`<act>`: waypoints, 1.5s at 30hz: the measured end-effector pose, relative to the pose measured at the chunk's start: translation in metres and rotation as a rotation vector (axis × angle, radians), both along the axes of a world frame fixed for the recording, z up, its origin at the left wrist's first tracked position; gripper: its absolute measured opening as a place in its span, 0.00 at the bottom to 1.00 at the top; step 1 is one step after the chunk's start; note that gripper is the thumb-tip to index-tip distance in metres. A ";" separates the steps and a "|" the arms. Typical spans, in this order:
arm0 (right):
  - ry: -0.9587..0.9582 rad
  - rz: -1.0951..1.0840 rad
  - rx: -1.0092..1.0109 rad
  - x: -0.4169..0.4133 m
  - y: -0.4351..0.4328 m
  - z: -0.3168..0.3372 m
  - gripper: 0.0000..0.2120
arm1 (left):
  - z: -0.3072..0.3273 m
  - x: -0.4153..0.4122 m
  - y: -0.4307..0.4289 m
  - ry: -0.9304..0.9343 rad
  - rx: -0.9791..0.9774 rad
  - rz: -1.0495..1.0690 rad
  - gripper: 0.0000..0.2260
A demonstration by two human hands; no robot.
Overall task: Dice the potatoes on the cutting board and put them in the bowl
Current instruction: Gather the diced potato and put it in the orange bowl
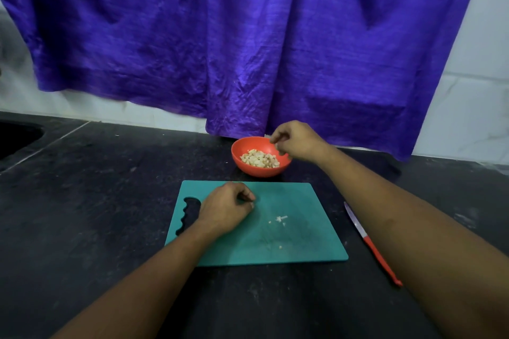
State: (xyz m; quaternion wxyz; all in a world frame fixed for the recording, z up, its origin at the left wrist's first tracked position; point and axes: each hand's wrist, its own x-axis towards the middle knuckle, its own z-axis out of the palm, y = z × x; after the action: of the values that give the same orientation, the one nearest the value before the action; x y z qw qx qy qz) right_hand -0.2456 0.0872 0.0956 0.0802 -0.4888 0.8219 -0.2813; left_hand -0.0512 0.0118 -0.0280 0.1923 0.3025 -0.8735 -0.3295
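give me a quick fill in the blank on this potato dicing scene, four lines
1. The knife lies to the ____ of the cutting board, with the bowl of diced potato beyond the board.
2. The left hand rests on the ____.
3. The right hand hangs over the ____.
4. The one tool that neither hand touches is the ____.

Missing words: right; cutting board; bowl; knife
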 end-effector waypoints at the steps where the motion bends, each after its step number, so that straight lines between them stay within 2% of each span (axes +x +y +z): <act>1: -0.049 0.029 0.029 0.004 0.010 0.001 0.09 | 0.000 0.000 -0.001 0.001 -0.011 -0.004 0.03; 4: -0.100 0.114 0.216 0.018 0.044 -0.017 0.07 | -0.001 0.000 0.002 0.000 -0.027 -0.011 0.04; 9: 0.316 0.088 0.399 0.038 0.077 -0.081 0.16 | -0.002 0.002 0.009 0.019 -0.048 0.001 0.05; 11: 0.419 0.102 0.394 0.046 0.082 -0.094 0.16 | -0.005 0.003 0.011 0.031 -0.061 0.006 0.03; 13: 0.427 0.138 0.350 0.051 0.086 -0.096 0.17 | -0.007 0.005 0.012 0.050 -0.067 0.008 0.03; 17: 0.211 0.116 0.255 0.048 0.094 -0.083 0.15 | -0.007 0.007 0.014 0.106 -0.045 0.014 0.04; 19: 0.230 0.057 0.197 0.042 0.096 -0.085 0.14 | -0.007 0.007 0.014 0.118 -0.044 0.012 0.04; 23: 0.362 0.058 0.271 0.050 0.097 -0.097 0.15 | -0.007 0.008 0.013 0.120 -0.037 0.009 0.04; 28: 0.332 0.146 0.268 0.059 0.090 -0.086 0.13 | -0.007 0.008 0.014 0.120 -0.036 0.011 0.05; 36: 0.609 0.287 0.462 0.071 0.081 -0.072 0.14 | -0.008 0.008 0.015 0.131 -0.032 0.002 0.05; 45: 0.848 0.346 0.537 0.082 0.085 -0.069 0.07 | -0.012 0.006 0.011 0.141 -0.017 -0.007 0.05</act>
State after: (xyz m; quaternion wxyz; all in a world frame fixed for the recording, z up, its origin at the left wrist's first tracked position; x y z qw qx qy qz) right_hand -0.1639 0.1723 0.0262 -0.0920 -0.6503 0.7326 0.1787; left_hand -0.0450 0.0229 -0.0397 0.2546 0.2739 -0.8616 -0.3434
